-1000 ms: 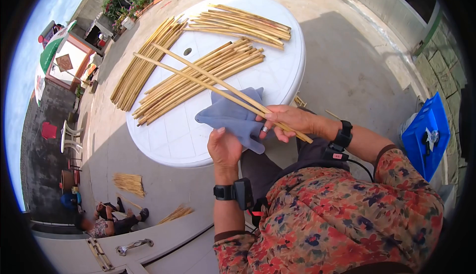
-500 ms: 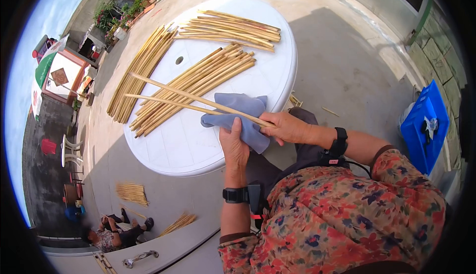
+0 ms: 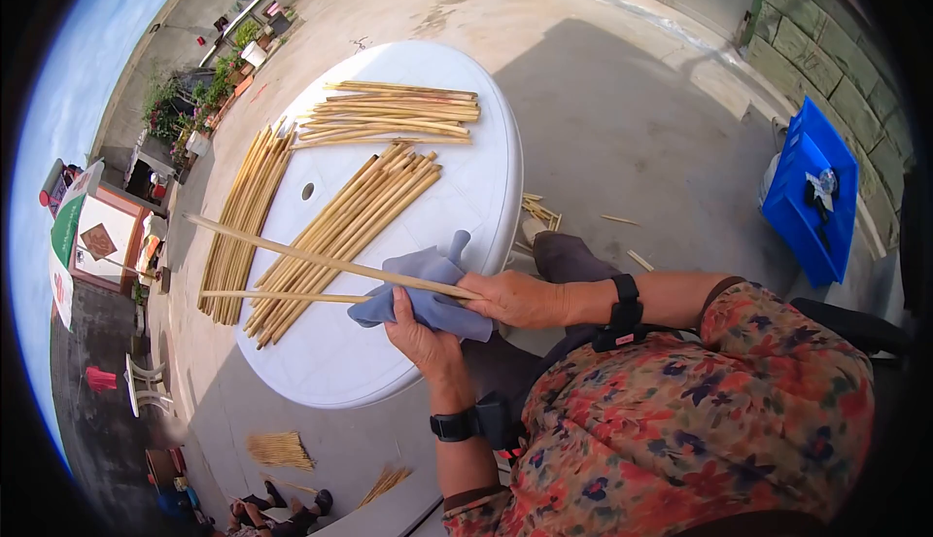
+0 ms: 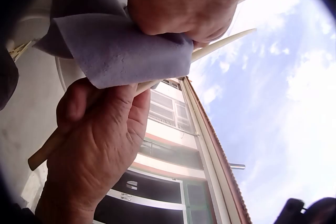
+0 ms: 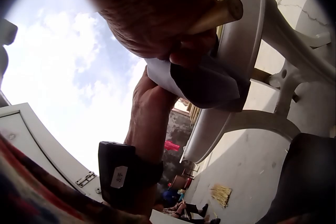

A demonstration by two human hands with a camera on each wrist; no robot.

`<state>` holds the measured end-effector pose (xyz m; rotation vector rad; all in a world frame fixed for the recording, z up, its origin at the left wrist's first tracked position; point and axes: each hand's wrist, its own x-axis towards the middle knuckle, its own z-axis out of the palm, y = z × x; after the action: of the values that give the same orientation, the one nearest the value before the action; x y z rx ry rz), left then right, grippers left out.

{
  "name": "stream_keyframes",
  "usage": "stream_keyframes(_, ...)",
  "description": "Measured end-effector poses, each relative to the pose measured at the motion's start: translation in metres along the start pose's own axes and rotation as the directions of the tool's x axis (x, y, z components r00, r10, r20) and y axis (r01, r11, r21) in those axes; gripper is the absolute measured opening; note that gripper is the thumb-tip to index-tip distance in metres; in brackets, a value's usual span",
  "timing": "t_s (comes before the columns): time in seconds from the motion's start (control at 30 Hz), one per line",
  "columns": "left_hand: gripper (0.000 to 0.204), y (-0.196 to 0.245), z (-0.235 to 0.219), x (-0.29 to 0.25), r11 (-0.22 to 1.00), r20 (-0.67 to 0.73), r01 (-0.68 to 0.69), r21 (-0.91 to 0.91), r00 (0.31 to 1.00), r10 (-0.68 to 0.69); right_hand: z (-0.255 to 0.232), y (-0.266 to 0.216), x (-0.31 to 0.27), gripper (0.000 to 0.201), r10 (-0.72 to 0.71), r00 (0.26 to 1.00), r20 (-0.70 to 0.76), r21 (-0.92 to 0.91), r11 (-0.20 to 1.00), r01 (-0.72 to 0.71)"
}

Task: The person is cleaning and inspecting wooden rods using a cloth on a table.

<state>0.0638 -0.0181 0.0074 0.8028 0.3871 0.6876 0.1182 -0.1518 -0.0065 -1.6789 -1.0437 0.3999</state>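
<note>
My left hand (image 3: pixel 428 343) grips a grey-blue cloth (image 3: pixel 442 309) near the table's front edge, thumb on top. My right hand (image 3: pixel 520 299) holds the near end of a long, thin wooden stick (image 3: pixel 321 258), which slants across the cloth and out over the table. The stick's cut end (image 5: pixel 231 8) juts from that fist in the right wrist view. From the left wrist view, the cloth (image 4: pixel 126 50) folds over the stick beneath my left hand (image 4: pixel 184 6). A second stick (image 3: pixel 292 296) runs into the cloth at my left hand; its near end is hidden.
On the round white table (image 3: pixel 379 381) lie a left bundle (image 3: pixel 243 221), a middle bundle (image 3: pixel 340 241) and a back bundle (image 3: pixel 389 114) of sticks. A blue bin (image 3: pixel 812 192) stands at right. Stick pieces (image 3: pixel 539 211) lie on the ground beside the table. A person (image 3: pixel 277 513) sits at lower left.
The head view has turned, so the table sits lower and further left. Both sticks were together in my right hand; now they are spread apart, and my left hand has closed on the cloth.
</note>
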Motion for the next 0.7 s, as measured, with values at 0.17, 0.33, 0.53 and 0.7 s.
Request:
stream_keyframes(0.17, 0.028, 0.03, -0.01, 0.017, 0.995, -0.071, -0.078, -0.057, 0.995, 0.073, -0.007, -0.005, -0.015, 0.019, 0.025, 0.99, 0.137, -0.03, 0.999, -0.021)
stream_keyframes(0.33, 0.032, 0.063, -0.045, 0.045, 0.991, -0.161, -0.117, -0.065, 0.981, 0.105, -0.042, 0.022, -0.065, 0.018, 0.085, 0.969, 0.231, -0.116, 0.991, -0.059)
stream_keyframes(0.53, 0.038, 0.094, -0.08, 0.061, 0.986, -0.338, -0.165, -0.016, 0.929, 0.15, -0.099, 0.048, -0.141, 0.021, 0.319, 0.927, 0.199, -0.359, 0.904, -0.234)
stream_keyframes(0.7, 0.044, 0.138, -0.118, 0.069, 0.974, -0.36, -0.212, -0.085, 0.918, 0.168, -0.136, 0.074, -0.199, 0.019, 0.328, 0.942, 0.071, -0.587, 0.778, -0.227)
